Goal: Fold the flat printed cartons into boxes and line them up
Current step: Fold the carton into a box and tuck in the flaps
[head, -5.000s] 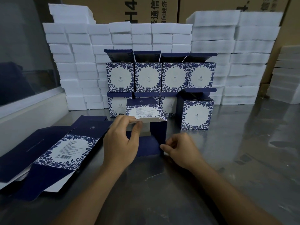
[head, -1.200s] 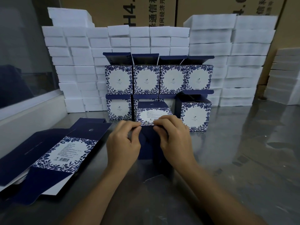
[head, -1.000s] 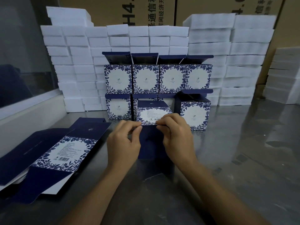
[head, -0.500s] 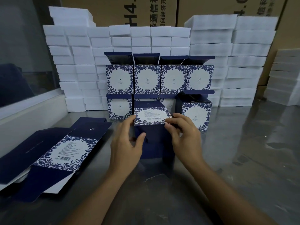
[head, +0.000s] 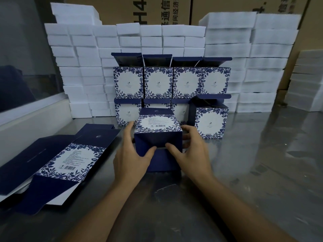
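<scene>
1. At frame centre we see a half-formed navy and white floral-printed carton (head: 158,137) lying on its side on the grey reflective metal surface (head: 244,172), barcode panel up, its navy end flaps facing the camera.
2. The left hand (head: 134,154) holds the carton's left wall, thumb pressed on the near flap; its grip is closed round the carton.
3. The right hand (head: 190,151) holds the right wall, its thumb on the same flap beside the dark slot; its grip likewise holds the carton.
4. We judge the step in hand to be closing the end flaps, with the lower flap not yet tucked.
5. Risk: uneven thumb pressure could crease the flap or push it past the slot instead of locking it.
6. Risk: squeezing the side walls could skew the carton out of square, so that it stands crooked in the line.
7. Just behind, in the centre of the frame, two tiers of finished floral boxes with raised navy lids (head: 173,81) stand against white foam blocks (head: 87,67); a careless push forward could knock them.
8. At lower left lies the stack of flat printed cartons (head: 70,158), still to be folded.
</scene>
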Demonstrator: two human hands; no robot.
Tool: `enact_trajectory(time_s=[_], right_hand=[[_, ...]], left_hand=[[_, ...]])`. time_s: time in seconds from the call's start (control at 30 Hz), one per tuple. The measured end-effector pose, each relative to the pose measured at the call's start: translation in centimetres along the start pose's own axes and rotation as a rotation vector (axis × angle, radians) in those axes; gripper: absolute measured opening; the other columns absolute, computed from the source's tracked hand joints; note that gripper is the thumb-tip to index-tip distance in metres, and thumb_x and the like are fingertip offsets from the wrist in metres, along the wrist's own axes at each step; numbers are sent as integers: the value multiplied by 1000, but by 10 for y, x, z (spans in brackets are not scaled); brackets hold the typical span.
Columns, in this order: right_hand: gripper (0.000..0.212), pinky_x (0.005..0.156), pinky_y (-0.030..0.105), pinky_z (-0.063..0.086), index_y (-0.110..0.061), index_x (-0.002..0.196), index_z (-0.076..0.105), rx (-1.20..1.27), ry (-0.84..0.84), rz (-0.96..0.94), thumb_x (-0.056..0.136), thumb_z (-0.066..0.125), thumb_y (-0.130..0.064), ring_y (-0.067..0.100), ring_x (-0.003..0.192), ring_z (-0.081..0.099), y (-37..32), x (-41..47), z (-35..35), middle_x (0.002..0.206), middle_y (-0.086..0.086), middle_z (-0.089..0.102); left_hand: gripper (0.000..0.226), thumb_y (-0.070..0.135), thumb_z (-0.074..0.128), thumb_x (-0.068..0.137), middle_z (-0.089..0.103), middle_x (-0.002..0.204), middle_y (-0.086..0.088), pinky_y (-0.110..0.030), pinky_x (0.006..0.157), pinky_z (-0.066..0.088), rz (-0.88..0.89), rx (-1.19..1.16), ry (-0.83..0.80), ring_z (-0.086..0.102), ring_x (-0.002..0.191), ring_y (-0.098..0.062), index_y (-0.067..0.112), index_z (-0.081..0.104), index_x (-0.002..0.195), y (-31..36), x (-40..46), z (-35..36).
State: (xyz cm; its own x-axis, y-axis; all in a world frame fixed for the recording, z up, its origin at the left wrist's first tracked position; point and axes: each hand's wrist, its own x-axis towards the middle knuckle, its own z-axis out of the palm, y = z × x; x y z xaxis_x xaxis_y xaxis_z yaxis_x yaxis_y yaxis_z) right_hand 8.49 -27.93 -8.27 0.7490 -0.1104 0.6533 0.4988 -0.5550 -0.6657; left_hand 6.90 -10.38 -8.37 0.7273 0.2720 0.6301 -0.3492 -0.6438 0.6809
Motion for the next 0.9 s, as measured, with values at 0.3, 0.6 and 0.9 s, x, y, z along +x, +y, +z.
enact_trajectory(time_s=[0.3,0.6,0.9], right_hand=[[56,72,7,40,-40,137,46,-24,-86,-58,89,73,-30,-16,93,47,-8,-6,-5,114,-7,50],[42,90,4,37,-28,120,58,141,-52,-122,84,76,-39,-2,115,54,-20,-8,-9,118,-9,59],[14,81,20,49,-28,93,60,191,-20,-15,87,66,-40,6,97,63,-10,-4,-8,100,-14,66]], left_hand=[[80,34,78,79,53,140,6,-45,88,53,48,31,-35,54,121,-20,39,27,140,0,-2,2],[80,25,83,73,58,129,7,-44,76,54,85,-26,34,62,109,-23,37,27,128,4,1,-2],[56,53,67,75,59,109,12,-8,74,45,76,-381,-100,61,96,5,23,36,110,12,-1,-4]])
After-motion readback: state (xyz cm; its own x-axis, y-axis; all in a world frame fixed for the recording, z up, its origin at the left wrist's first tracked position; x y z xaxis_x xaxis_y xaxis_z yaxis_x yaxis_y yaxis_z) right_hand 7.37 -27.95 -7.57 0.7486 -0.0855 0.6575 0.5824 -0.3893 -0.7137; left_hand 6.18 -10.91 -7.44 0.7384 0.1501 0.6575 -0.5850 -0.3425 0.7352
